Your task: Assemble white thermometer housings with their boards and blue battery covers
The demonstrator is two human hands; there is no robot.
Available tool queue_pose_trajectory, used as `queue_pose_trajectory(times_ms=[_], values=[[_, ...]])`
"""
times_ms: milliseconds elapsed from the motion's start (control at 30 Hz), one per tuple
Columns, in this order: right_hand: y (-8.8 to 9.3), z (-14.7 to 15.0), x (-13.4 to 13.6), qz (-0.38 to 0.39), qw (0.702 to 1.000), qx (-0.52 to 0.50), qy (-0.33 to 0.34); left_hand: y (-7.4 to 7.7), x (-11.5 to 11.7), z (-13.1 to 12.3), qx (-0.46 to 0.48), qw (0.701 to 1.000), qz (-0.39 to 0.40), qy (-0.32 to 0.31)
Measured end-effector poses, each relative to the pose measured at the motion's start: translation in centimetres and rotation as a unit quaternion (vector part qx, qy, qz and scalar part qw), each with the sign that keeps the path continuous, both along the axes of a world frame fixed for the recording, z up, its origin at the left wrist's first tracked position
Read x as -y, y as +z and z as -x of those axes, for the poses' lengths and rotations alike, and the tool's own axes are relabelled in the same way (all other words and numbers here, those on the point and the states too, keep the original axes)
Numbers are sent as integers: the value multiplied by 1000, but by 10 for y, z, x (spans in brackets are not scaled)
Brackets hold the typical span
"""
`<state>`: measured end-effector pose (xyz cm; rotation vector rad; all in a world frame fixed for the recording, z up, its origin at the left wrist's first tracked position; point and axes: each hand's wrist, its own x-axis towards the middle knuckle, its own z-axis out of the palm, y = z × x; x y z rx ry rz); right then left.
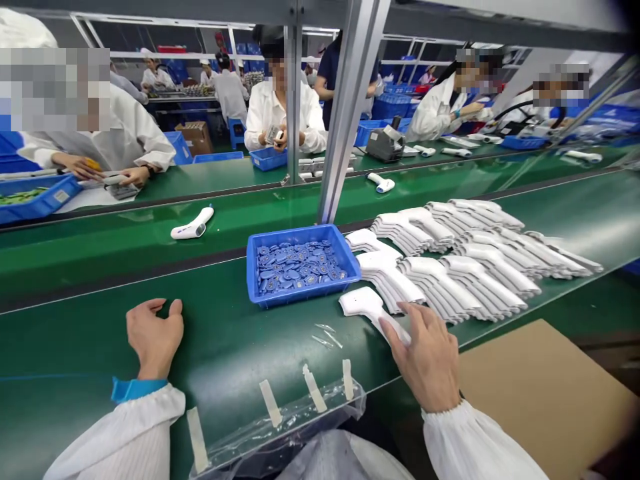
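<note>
My right hand (427, 353) has its thumb and fingers around the handle of a white plastic shell (367, 305) at the front of the green table. Behind it, many similar white shells (440, 283) lie in overlapping rows. My left hand (154, 333), with a blue band at the wrist, is over the table on the left, its fingers curled but apart, holding nothing. Between and beyond my hands is a blue tray (303, 297) of small blue oval parts (295, 263), beside the shells.
Thin clear plastic scraps (327, 337) lie before the tray. A clear bag (285, 427) is taped at the near edge. A metal post (350, 107) rises behind the tray. White devices (193, 225) lie on the belt beyond. Several people work across it. Cardboard (545, 393) is at right.
</note>
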<state>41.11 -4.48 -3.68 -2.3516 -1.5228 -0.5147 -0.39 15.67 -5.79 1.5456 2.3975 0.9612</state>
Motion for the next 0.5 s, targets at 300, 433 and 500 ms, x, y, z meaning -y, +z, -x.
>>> queue_pose_trajectory(times_ms=[300,433,500], values=[[29,-43,-65,178,977,-76,-95,1,4,-2,-10,1000,0,-1],[28,-49,-64,206,971,-78,-95,2,9,-2,-8,1000,-2,-6],[32,-47,-52,200,974,-70,-79,1,10,-2,-7,1000,-3,-5]])
